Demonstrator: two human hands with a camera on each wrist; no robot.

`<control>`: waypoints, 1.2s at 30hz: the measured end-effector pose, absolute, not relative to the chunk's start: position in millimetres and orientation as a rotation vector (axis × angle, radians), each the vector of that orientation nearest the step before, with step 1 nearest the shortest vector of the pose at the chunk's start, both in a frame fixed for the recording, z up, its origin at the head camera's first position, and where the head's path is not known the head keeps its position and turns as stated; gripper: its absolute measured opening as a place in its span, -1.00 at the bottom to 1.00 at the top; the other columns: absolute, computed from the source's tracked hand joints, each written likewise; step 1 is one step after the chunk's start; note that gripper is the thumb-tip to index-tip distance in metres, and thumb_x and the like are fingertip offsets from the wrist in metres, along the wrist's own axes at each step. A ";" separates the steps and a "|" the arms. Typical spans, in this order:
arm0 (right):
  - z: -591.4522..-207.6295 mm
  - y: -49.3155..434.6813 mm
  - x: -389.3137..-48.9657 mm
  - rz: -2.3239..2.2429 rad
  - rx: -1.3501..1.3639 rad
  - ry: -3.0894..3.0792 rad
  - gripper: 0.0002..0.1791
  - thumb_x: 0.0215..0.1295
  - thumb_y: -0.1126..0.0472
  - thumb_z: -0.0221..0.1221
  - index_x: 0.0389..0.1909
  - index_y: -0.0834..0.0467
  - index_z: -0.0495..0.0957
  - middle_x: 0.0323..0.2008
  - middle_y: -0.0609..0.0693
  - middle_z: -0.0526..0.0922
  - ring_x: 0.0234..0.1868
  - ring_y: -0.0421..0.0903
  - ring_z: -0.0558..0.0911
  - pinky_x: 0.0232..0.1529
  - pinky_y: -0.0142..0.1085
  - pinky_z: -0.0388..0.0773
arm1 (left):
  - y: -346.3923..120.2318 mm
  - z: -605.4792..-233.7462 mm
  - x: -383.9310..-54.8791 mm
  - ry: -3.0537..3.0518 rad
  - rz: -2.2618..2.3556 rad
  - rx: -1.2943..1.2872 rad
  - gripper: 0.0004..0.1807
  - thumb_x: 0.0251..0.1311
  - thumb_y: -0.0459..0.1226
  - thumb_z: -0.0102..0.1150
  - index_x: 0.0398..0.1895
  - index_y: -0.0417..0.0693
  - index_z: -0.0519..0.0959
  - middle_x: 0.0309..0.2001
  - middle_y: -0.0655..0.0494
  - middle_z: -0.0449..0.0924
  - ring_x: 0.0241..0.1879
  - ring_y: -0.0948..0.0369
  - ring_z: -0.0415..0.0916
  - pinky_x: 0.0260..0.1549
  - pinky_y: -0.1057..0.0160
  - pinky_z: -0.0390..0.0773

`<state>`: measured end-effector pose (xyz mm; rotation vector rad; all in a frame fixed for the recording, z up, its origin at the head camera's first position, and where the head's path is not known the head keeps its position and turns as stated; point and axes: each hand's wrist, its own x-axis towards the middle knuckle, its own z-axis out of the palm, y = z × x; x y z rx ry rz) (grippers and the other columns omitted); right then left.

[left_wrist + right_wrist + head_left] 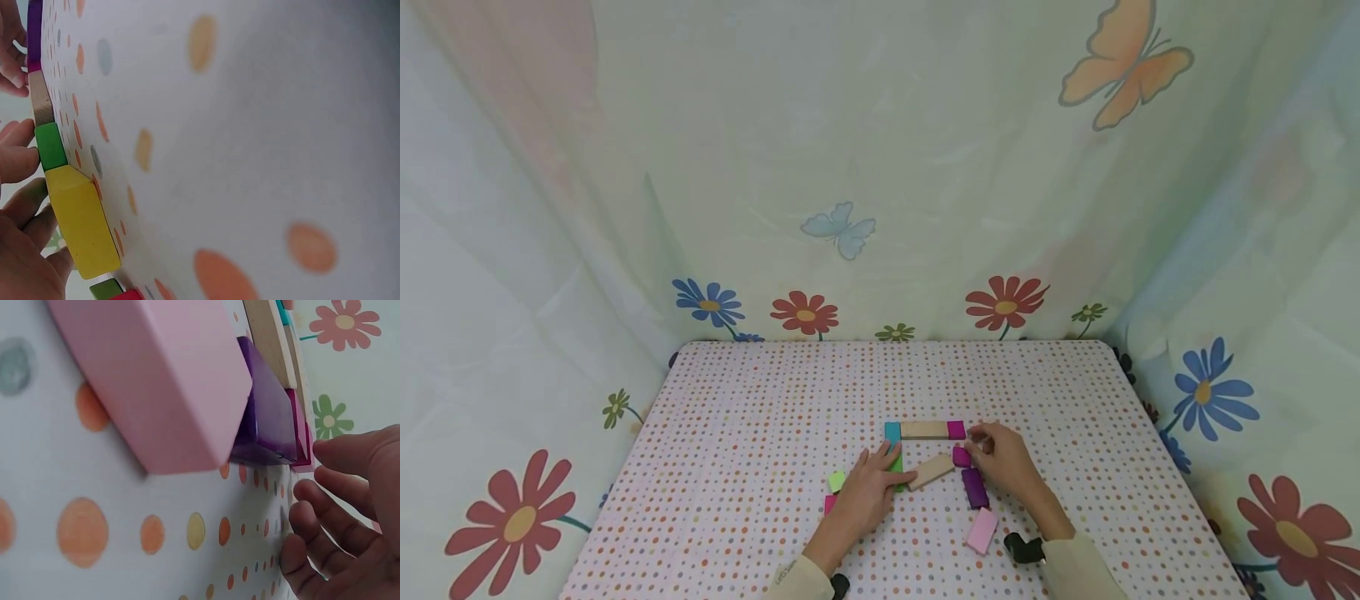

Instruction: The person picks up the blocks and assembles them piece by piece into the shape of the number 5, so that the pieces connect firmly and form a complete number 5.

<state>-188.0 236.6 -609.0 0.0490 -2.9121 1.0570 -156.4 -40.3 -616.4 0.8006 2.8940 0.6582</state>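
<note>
My left hand [865,492] lies over the left side of a block outline, fingertips on the teal block [892,432] and thumb reaching across the green block [898,475]. Beneath it, the left wrist view shows a yellow block [84,219], which the hand hides from the head view. My right hand [1006,457] is at the right side, fingers loosely bent. Its thumb tip is right at a small magenta block [961,457], which stands beside a purple block [975,488]. One wooden plank [932,472] slants between green and magenta; another plank [923,430] joins teal to a second magenta block [956,430].
A pink block [982,531] lies at the near end of the purple one. Left of my left hand are a lime block [837,481] and a hot-pink block [830,503], partly covered. The dotted tabletop [737,433] ends against a printed curtain [925,167].
</note>
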 end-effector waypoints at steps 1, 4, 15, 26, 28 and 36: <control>-608.9 236.9 -187.1 1.058 0.056 -2.917 -0.68 0.41 0.22 0.35 0.11 0.26 0.69 -0.14 0.10 0.75 -0.28 -0.17 0.55 -0.30 -0.39 0.47 | -40.3 -616.7 -156.4 2.894 0.660 0.800 -0.54 0.48 -0.37 0.19 0.27 0.34 0.69 0.61 0.01 0.33 0.64 -0.04 0.23 0.55 -0.25 0.29; -609.2 237.2 -185.2 1.096 0.070 -2.932 -0.73 0.42 0.21 0.35 0.04 0.24 0.71 -0.20 0.04 0.74 -0.33 -0.21 0.52 -0.37 -0.42 0.43 | -40.3 -616.9 -156.5 2.894 0.666 0.801 -0.55 0.48 -0.37 0.18 0.27 0.33 0.69 0.61 0.01 0.33 0.64 -0.04 0.23 0.55 -0.25 0.28; -606.4 234.9 -182.2 1.113 0.118 -2.952 -0.83 0.40 0.24 0.37 -0.06 0.19 0.76 -0.24 0.01 0.71 -0.38 -0.21 0.46 -0.40 -0.42 0.39 | -40.3 -617.1 -156.9 2.902 0.650 0.808 -0.55 0.48 -0.36 0.19 0.27 0.34 0.69 0.61 0.00 0.34 0.63 -0.06 0.23 0.55 -0.26 0.28; -609.3 232.8 -179.9 1.064 0.105 -2.961 -0.85 0.39 0.23 0.38 -0.08 0.16 0.78 -0.29 -0.03 0.65 -0.38 -0.20 0.43 -0.39 -0.42 0.37 | -40.7 -617.9 -156.5 2.902 0.658 0.809 -0.55 0.47 -0.37 0.19 0.27 0.33 0.69 0.60 0.00 0.34 0.63 -0.07 0.23 0.54 -0.28 0.28; -608.8 232.6 -179.3 1.063 0.106 -2.958 -0.85 0.38 0.24 0.38 -0.09 0.16 0.78 -0.30 -0.03 0.65 -0.38 -0.20 0.43 -0.40 -0.41 0.37 | -40.7 -618.1 -157.0 2.900 0.658 0.804 -0.54 0.47 -0.37 0.19 0.27 0.34 0.69 0.61 0.00 0.33 0.64 -0.06 0.22 0.55 -0.28 0.27; -606.8 234.9 -174.8 1.051 0.081 -2.925 -0.72 0.43 0.21 0.35 0.06 0.26 0.70 -0.20 0.06 0.72 -0.33 -0.21 0.50 -0.35 -0.42 0.43 | -40.0 -619.5 -158.4 2.899 0.662 0.805 -0.54 0.46 -0.37 0.19 0.27 0.34 0.69 0.60 -0.01 0.34 0.63 -0.07 0.23 0.54 -0.28 0.28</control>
